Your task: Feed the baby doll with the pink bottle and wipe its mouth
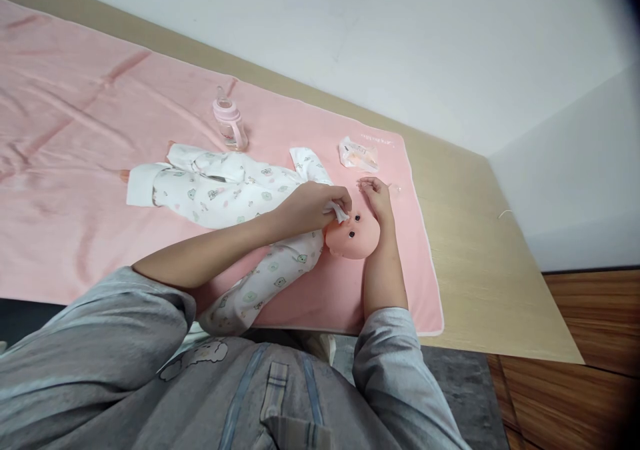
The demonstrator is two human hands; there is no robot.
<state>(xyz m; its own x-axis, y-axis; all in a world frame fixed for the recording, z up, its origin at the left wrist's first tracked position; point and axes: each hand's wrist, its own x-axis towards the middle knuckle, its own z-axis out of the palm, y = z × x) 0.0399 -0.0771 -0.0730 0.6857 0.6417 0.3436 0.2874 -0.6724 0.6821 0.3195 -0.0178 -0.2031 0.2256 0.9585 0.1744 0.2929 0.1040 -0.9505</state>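
A baby doll (354, 237) in a white printed sleepsuit (225, 187) lies on its back, its bald head toward the right. My left hand (323, 205) reaches over its chest and pinches a white tissue (341, 213) against the lower part of its face, so the mouth is hidden. My right hand (375, 195) rests past the top of the head, its fingers loosely bent and apart with nothing in them. The right forearm lies alongside the head. Just beyond the right fingers is a small clear plastic packet (359, 155).
A pink blanket (85, 110) with some creases covers much of the table (470, 237). A baby bottle (230, 125) with a pink collar and handle stands behind the doll's legs. A small transparent item (395, 189) lies right of my right hand. A white wall (425, 50) bounds the back.
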